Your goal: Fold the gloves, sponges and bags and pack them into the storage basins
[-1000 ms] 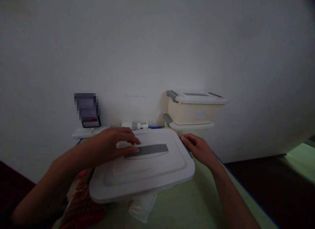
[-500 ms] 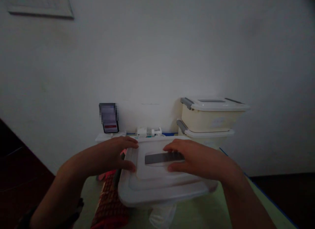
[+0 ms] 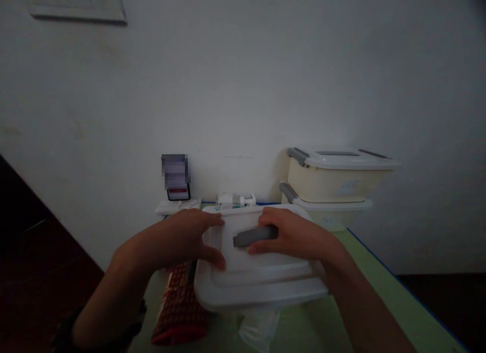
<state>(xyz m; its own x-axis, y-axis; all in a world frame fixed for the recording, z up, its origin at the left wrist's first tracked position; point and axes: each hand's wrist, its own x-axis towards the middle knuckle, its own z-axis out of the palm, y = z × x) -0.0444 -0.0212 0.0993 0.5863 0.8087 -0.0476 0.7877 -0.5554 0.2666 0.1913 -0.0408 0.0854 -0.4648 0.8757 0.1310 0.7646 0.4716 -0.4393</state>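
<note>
A white plastic storage box lid with rounded corners lies in front of me, tilted a little. My right hand has its fingers and thumb closed around the raised grey handle in the middle of that lid. On the lid's left part rests my left hand, its thumb and fingers spread apart. Whether a box body sits under the lid is hidden. Below the front edge a crumpled piece of clear plastic shows on the green tabletop.
Two lidded cream storage boxes stand stacked at the back right by the wall. A phone leans upright at the back left. White bottles or packages lie behind the lid. Left of it is a red patterned cloth item.
My right hand has closed on the grey handle, which now stands up from the lid. My left hand has come further onto the lid. The camera view has shifted slightly left.
</note>
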